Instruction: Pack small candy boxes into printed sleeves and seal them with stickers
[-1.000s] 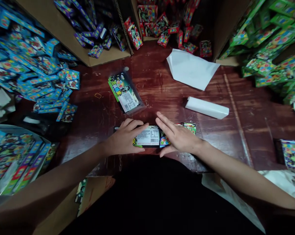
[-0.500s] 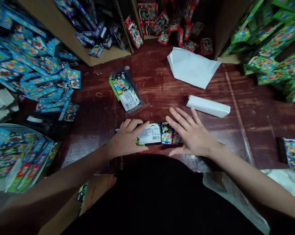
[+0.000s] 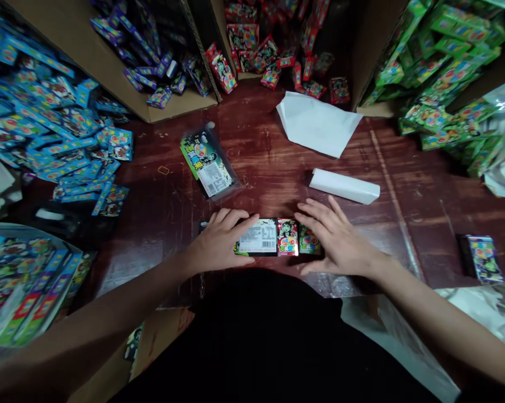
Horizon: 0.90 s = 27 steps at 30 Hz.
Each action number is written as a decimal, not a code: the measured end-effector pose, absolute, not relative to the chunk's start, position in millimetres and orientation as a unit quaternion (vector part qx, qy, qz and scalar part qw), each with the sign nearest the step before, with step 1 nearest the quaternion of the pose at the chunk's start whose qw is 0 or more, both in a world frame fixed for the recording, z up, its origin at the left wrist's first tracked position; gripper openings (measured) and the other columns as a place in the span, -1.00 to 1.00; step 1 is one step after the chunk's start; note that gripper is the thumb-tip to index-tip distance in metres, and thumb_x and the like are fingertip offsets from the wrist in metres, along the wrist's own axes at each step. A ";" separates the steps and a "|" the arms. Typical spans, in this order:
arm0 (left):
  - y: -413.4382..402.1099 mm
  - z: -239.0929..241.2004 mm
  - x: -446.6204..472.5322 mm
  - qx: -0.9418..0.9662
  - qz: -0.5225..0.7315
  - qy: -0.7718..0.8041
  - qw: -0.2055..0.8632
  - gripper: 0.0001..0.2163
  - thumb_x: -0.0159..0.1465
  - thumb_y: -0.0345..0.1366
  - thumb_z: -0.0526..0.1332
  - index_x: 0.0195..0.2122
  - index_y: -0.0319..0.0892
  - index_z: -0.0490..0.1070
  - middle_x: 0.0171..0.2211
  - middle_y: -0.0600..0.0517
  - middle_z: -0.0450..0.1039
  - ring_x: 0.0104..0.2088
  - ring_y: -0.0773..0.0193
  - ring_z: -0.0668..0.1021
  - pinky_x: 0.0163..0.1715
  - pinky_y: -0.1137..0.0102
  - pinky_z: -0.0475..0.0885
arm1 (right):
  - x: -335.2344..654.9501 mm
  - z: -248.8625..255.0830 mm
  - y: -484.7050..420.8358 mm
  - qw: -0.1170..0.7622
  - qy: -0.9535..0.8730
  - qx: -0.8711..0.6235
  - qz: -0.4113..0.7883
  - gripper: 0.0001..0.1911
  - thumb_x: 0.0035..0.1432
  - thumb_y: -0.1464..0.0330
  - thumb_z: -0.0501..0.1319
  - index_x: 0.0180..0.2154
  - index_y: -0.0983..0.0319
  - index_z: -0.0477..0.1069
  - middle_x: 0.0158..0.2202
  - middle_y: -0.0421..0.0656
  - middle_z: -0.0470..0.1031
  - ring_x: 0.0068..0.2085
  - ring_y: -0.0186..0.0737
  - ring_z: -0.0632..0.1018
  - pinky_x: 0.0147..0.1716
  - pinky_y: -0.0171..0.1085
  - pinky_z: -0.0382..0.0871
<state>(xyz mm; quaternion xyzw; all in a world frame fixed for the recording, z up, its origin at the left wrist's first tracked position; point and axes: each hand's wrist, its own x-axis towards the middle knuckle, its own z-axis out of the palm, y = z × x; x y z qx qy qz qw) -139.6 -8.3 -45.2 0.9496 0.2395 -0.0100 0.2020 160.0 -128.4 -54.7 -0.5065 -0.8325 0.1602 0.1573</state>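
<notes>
My left hand (image 3: 223, 239) grips a flat black printed sleeve (image 3: 258, 238) with a white label, fingers along its far edge and thumb near its front edge. Against the sleeve's right end sits a small red candy-style box (image 3: 287, 237), and beside that a small green box (image 3: 308, 239). My right hand (image 3: 336, 238) spans the green box with thumb below and fingers above, its palm covering the right end of the row. Beyond my left hand lies another printed sleeve (image 3: 208, 162) in clear plastic, label up.
Blue boxes (image 3: 80, 117) are heaped at the left. Cartons at the back hold purple boxes (image 3: 151, 61), red boxes (image 3: 269, 56) and green boxes (image 3: 449, 78). White paper (image 3: 319, 123) and a folded white piece (image 3: 345, 186) lie ahead; a small stack (image 3: 482, 257) stands far right.
The purple-blue box at the sleeve's end is out of sight. The red box now sits there, with the green one showing beside it. The whole view has shifted slightly.
</notes>
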 end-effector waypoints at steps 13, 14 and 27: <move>-16.9 -47.2 -128.4 0.942 0.000 0.274 0.196 -0.09 0.07 -0.01 0.42 0.40 -0.01 0.05 0.15 -0.12 0.25 0.09 -0.11 0.31 0.15 -0.01 0.27 | 153.8 -62.9 -127.2 0.145 -0.786 -0.572 0.184 0.01 0.17 -0.10 0.19 0.44 0.23 -0.14 0.20 0.10 0.31 0.22 0.24 0.33 0.34 0.41 -0.29; -17.0 -46.6 -128.3 0.942 0.000 0.273 0.194 -0.10 0.07 -0.01 0.42 0.39 -0.02 0.07 0.15 -0.13 0.25 0.09 -0.11 0.31 0.15 -0.01 0.27 | 153.8 -60.4 -125.9 0.138 -0.786 -0.573 0.186 0.00 0.14 -0.11 0.20 0.42 0.22 -0.07 0.21 0.10 0.31 0.22 0.24 0.33 0.34 0.42 -0.31; -11.1 -44.1 -124.2 0.949 -0.007 0.230 0.216 -0.15 0.08 -0.06 0.41 0.38 -0.05 0.13 0.16 -0.11 0.28 0.09 -0.07 0.33 0.18 0.04 0.25 | 151.8 -59.1 -120.0 0.146 -0.809 -0.538 0.188 -0.01 0.05 -0.27 0.20 0.31 0.20 0.18 0.30 0.11 0.25 0.30 0.26 0.27 0.33 0.42 -0.37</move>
